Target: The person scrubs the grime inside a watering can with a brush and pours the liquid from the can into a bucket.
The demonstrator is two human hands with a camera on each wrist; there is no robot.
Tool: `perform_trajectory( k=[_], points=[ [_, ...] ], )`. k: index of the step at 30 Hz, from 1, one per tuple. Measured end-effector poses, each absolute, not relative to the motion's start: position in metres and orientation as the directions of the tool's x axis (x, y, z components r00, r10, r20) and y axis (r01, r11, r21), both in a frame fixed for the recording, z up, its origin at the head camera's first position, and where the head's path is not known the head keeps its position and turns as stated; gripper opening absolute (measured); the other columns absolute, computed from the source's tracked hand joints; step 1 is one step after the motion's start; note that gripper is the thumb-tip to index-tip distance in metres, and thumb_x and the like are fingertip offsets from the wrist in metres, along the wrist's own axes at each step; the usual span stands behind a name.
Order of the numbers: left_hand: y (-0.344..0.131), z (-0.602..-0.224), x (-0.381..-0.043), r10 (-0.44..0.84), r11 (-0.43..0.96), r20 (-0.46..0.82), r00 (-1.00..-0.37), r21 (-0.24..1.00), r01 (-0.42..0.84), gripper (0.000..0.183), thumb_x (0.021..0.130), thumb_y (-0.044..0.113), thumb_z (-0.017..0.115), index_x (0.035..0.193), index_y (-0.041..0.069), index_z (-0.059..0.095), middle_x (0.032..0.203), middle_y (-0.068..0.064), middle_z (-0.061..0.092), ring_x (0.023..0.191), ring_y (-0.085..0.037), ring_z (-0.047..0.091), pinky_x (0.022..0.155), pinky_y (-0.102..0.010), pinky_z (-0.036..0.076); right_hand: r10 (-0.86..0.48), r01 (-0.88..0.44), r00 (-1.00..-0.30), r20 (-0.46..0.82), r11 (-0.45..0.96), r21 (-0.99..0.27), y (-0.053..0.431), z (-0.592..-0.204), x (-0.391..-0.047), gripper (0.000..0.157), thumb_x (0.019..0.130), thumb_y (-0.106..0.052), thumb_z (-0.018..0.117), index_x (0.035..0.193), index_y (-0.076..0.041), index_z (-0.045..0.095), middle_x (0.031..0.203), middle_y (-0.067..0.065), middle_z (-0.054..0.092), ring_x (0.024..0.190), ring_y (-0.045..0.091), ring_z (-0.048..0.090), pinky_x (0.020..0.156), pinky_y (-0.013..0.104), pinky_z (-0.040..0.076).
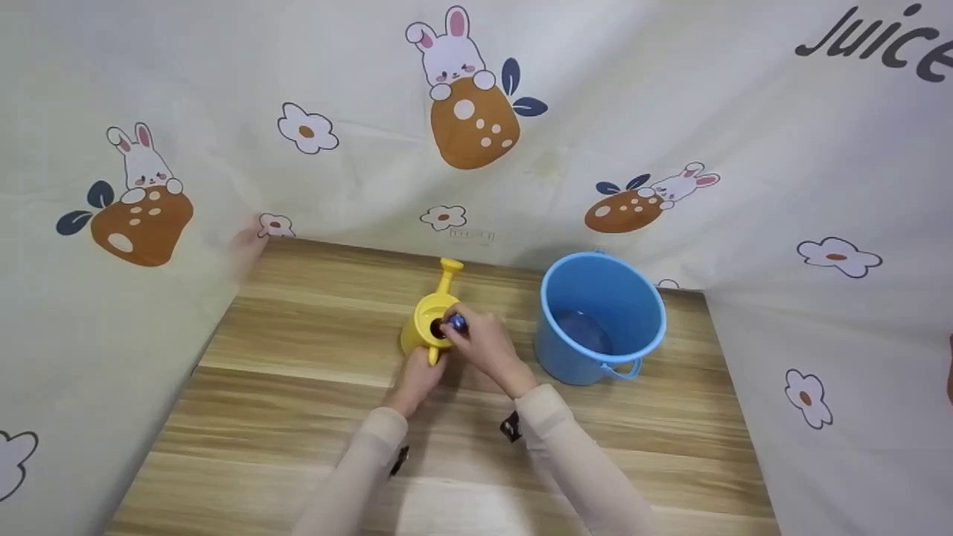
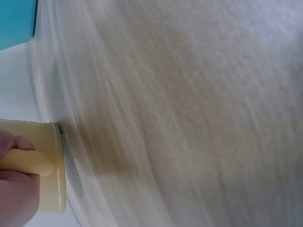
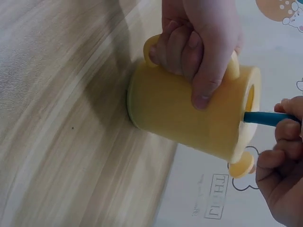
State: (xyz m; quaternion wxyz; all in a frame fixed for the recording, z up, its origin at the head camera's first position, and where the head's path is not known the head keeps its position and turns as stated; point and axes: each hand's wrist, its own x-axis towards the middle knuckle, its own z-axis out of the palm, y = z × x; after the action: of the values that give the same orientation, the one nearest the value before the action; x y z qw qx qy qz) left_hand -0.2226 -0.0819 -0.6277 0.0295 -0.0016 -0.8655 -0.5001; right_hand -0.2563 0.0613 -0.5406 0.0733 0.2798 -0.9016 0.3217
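A yellow watering can [image 1: 417, 335] is over the wooden table, its spout pointing to the back wall. My left hand [image 1: 418, 380] grips its handle, fingers curled round it in the right wrist view. My right hand [image 1: 484, 344] pinches a slim blue stick-like object [image 3: 267, 118] at the can's opening; its far end is hidden, so its kind cannot be told. In the left wrist view the can's lower part [image 2: 53, 184] and handle show beside my left hand [image 2: 19, 198].
To the right of the can stands a blue bucket [image 1: 566, 357], its handle hanging at the front. The wood-grain table [image 1: 298, 313] meets a pale cloth wall [image 1: 357, 186] printed with rabbits and flowers at the back and both sides.
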Motion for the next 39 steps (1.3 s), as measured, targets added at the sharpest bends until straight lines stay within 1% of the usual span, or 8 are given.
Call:
perform_trajectory(
  k=[3, 5, 12, 15, 20, 23, 30, 39],
  points=[
    [-0.083, -0.628, -0.222, -0.052, 0.48, 0.045, -0.998, 0.877, 0.015, 0.022, 0.091, 0.011, 0.059, 0.071, 0.004, 0.056, 0.061, 0.006, 0.04, 0.058, -0.012, 0.043, 0.057, -0.03, 0.041, -0.494, -0.537, -0.834, 0.245, 0.628, -0.564, 0.062, -0.537, -0.258, 0.02, 0.097, -0.025, 0.064, 0.111, -0.01, 0.063, 0.1, 0.009, 0.073, 0.089, 0.02, 0.07, 0.078, 0.036, 0.058],
    [-0.083, -0.627, -0.222, -0.057, 0.475, 0.051, -0.997, 0.88, 0.018, 0.02, 0.091, 0.01, 0.059, 0.072, 0.002, 0.058, 0.061, 0.006, 0.041, 0.058, -0.012, 0.043, 0.057, -0.03, 0.041, -0.518, -0.54, -0.829, 0.209, 0.648, -0.537, 0.062, -0.534, -0.258, 0.023, 0.099, -0.027, 0.061, 0.113, -0.009, 0.061, 0.1, 0.01, 0.073, 0.089, 0.022, 0.071, 0.078, 0.037, 0.058],
    [-0.082, -0.628, -0.222, -0.029, 0.459, 0.061, -0.998, 0.888, 0.041, 0.022, 0.092, 0.01, 0.06, 0.071, 0.005, 0.055, 0.061, 0.006, 0.039, 0.058, -0.012, 0.042, 0.057, -0.03, 0.04, -0.569, -0.594, -0.802, 0.184, 0.724, -0.351, 0.058, -0.526, -0.258, 0.028, 0.102, -0.036, 0.054, 0.112, -0.01, 0.054, 0.082, 0.009, 0.068, 0.066, 0.022, 0.063, 0.059, 0.037, 0.053],
    [-0.082, -0.629, -0.222, -0.019, 0.474, 0.075, -0.997, 0.879, 0.057, 0.022, 0.092, 0.01, 0.06, 0.072, 0.004, 0.057, 0.061, 0.006, 0.039, 0.058, -0.012, 0.042, 0.057, -0.029, 0.039, -0.58, -0.606, -0.795, 0.179, 0.741, -0.29, 0.057, -0.522, -0.26, 0.031, 0.102, -0.039, 0.053, 0.112, -0.009, 0.053, 0.079, 0.008, 0.065, 0.063, 0.02, 0.058, 0.055, 0.035, 0.049],
    [-0.082, -0.628, -0.223, -0.013, 0.494, 0.085, -0.996, 0.867, 0.068, 0.025, 0.092, 0.009, 0.06, 0.068, 0.008, 0.052, 0.061, 0.006, 0.038, 0.058, -0.012, 0.04, 0.057, -0.029, 0.038, -0.588, -0.609, -0.793, 0.16, 0.754, -0.248, 0.056, -0.513, -0.264, 0.036, 0.102, -0.042, 0.052, 0.113, -0.007, 0.055, 0.079, 0.008, 0.063, 0.064, 0.02, 0.057, 0.055, 0.034, 0.047],
    [-0.082, -0.628, -0.223, -0.006, 0.501, 0.087, -0.996, 0.862, 0.072, 0.024, 0.092, 0.009, 0.06, 0.069, 0.009, 0.05, 0.063, 0.006, 0.038, 0.059, -0.012, 0.04, 0.058, -0.029, 0.037, -0.594, -0.615, -0.788, 0.162, 0.749, -0.246, 0.056, -0.509, -0.265, 0.038, 0.101, -0.042, 0.053, 0.113, -0.006, 0.056, 0.08, 0.008, 0.062, 0.066, 0.022, 0.059, 0.056, 0.035, 0.049],
    [-0.081, -0.63, -0.222, 0.011, 0.528, 0.103, -0.995, 0.844, 0.093, 0.026, 0.092, 0.008, 0.059, 0.068, 0.01, 0.048, 0.062, 0.007, 0.036, 0.057, -0.011, 0.038, 0.054, -0.027, 0.035, -0.632, -0.671, -0.737, 0.238, 0.725, -0.155, 0.058, -0.51, -0.262, 0.037, 0.101, -0.042, 0.053, 0.108, -0.005, 0.056, 0.08, 0.008, 0.064, 0.07, 0.026, 0.065, 0.06, 0.039, 0.054],
    [-0.081, -0.627, -0.221, 0.01, 0.534, 0.063, -0.998, 0.844, 0.059, 0.024, 0.093, 0.009, 0.059, 0.07, 0.01, 0.049, 0.063, 0.006, 0.037, 0.058, -0.011, 0.039, 0.056, -0.027, 0.035, -0.638, -0.68, -0.729, 0.248, 0.717, -0.155, 0.059, -0.509, -0.26, 0.036, 0.101, -0.041, 0.054, 0.108, -0.006, 0.057, 0.08, 0.008, 0.064, 0.069, 0.025, 0.064, 0.059, 0.038, 0.054]
  ],
)
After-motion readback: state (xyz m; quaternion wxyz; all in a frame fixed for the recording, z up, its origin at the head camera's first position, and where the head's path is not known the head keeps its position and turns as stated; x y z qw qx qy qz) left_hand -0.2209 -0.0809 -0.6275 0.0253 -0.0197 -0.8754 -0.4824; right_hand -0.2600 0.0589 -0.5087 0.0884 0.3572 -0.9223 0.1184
